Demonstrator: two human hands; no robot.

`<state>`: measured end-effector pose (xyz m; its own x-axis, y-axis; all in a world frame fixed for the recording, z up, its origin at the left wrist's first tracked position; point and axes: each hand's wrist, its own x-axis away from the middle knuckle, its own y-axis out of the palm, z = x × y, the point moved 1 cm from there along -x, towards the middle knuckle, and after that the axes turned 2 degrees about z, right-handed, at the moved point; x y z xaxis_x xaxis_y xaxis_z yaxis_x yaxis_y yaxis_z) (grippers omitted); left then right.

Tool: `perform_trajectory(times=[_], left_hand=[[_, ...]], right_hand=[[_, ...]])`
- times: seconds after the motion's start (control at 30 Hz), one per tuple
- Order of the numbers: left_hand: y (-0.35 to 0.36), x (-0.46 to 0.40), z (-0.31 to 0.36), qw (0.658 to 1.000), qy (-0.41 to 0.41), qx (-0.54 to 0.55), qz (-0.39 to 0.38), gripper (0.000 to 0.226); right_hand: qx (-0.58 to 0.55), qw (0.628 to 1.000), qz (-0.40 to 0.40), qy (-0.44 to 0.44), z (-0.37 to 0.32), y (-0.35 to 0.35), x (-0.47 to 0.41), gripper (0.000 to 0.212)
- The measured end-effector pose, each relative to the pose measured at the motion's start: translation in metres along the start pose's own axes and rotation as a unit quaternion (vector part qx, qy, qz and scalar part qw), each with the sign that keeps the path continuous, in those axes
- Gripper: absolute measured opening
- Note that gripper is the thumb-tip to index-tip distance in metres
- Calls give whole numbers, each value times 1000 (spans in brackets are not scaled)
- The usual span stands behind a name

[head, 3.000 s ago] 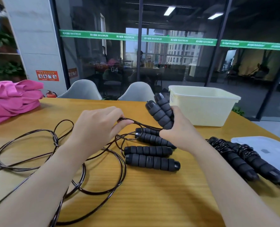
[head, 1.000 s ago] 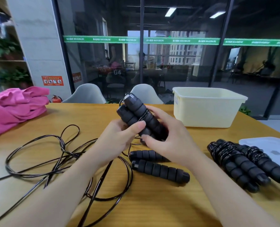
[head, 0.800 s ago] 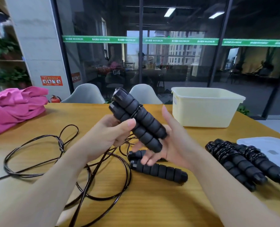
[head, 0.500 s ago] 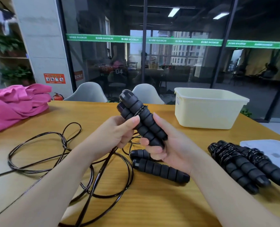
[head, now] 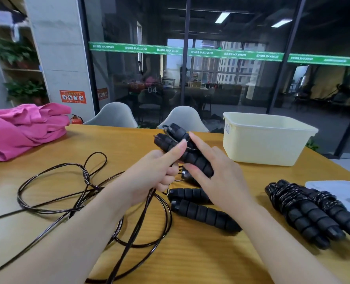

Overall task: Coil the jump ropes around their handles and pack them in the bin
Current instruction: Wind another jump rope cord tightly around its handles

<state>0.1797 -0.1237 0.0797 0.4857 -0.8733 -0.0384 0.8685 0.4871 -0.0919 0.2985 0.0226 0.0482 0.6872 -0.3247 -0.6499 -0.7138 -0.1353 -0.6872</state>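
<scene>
Nearest, loose black rope [head: 129, 232] sprawls in loops over the left and middle of the wooden table [head: 200, 261], running under the left forearm. 2 spare handles [head: 202, 212] lie side by side on the table just below the right hand, not held. At right, 2 coiled bundles [head: 307, 214] lie together, rope wound round their handles, beside a white lid [head: 342, 193] at the table's right edge.

Mid-table, both hands are raised above the surface with 1 pair of handles [head: 182, 148] between them, tilted, caps up and away. Left hand [head: 149, 177]: fingers curled, gripping the pair's lower part, thumb lying up along the near handle; rope drops from this fist down to the table. Right hand [head: 215, 173]: fingers mostly straight, laid against the right side of the pair, index finger along the top, thumb across the lower end. Looks like a flat press, not a wrap. A thin turn of rope crosses the pair near the caps; how many turns, cannot tell.

Farther back, the cream bin [head: 268, 140] stands on the table's far right, well apart from the hands; its inside is not visible. Pink cloth [head: 20, 132] is heaped at far left. 2 grey chairs [head: 149, 119] stand behind the table against a glass wall.
</scene>
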Motion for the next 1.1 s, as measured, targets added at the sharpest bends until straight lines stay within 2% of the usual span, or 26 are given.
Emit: perform_trajectory(times=[0.07, 0.17, 0.23, 0.3, 0.33, 0.37, 0.43, 0.5, 0.57, 0.63, 0.67, 0.7, 0.73, 0.77, 0.83, 0.9, 0.93, 1.0, 1.1], left_hand=[[4, -1, -5, 999, 1, 12, 32, 43], [8, -3, -10, 998, 18, 52, 39, 38], [8, -4, -10, 995, 41, 83, 29, 32], [2, -4, -8, 993, 53, 108, 12, 29], [-1, -4, -7, 992, 56, 115, -4, 32], [-4, -3, -5, 991, 59, 116, -22, 36], [-8, -3, -5, 992, 72, 99, -42, 40], [-8, -3, -7, 993, 87, 64, -42, 40], [-7, -3, -8, 994, 100, 32, -40, 40], [-8, -3, -7, 994, 107, -2, -31, 39], [-8, -2, -6, 994, 103, -12, -25, 38], [-7, -3, -6, 996, 91, -14, -18, 38], [-6, -3, -6, 997, 74, -12, -13, 40], [-5, -3, -6, 998, 54, -14, -7, 43], [-1, -3, -8, 1000, 9, -22, 3, 51], [2, -2, -9, 1000, -23, -14, 12, 60], [3, -2, -9, 999, -33, -5, 20, 63], [5, -2, -8, 998, -40, 9, 40, 61], [5, -3, -8, 998, -23, 17, 57, 51]], right_hand=[[61, 998, 23, -24, -2, 5, 1, 69], [53, 996, 53, -42, 0, 5, 0, 74], [-57, 997, 51, -10, 1, -4, -2, 81], [-237, 968, 30, 78, -1, -16, -6, 76], [-335, 932, 13, 139, -2, -21, -9, 66], [-438, 876, -24, 203, -3, -26, -13, 62], [-593, 734, -152, 294, -9, -32, -13, 78], [-665, 621, -259, 324, -15, -34, -8, 83], [-698, 558, -300, 335, -14, -32, -5, 74], [-718, 521, -308, 343, -13, -27, -5, 63], [-723, 515, -303, 345, -12, -24, -6, 59], [-721, 525, -291, 346, -13, -23, -7, 55], [-708, 553, -276, 342, -13, -21, -8, 51], [-681, 598, -258, 335, -12, -19, -9, 48], [-586, 718, -216, 307, -11, -15, -10, 43], [-443, 841, -162, 265, -11, -11, -9, 38], [-365, 891, -133, 236, -13, -9, -8, 33], [-252, 949, -81, 172, -18, -4, -4, 29], [-76, 992, -17, 101, -22, 2, 3, 48]])
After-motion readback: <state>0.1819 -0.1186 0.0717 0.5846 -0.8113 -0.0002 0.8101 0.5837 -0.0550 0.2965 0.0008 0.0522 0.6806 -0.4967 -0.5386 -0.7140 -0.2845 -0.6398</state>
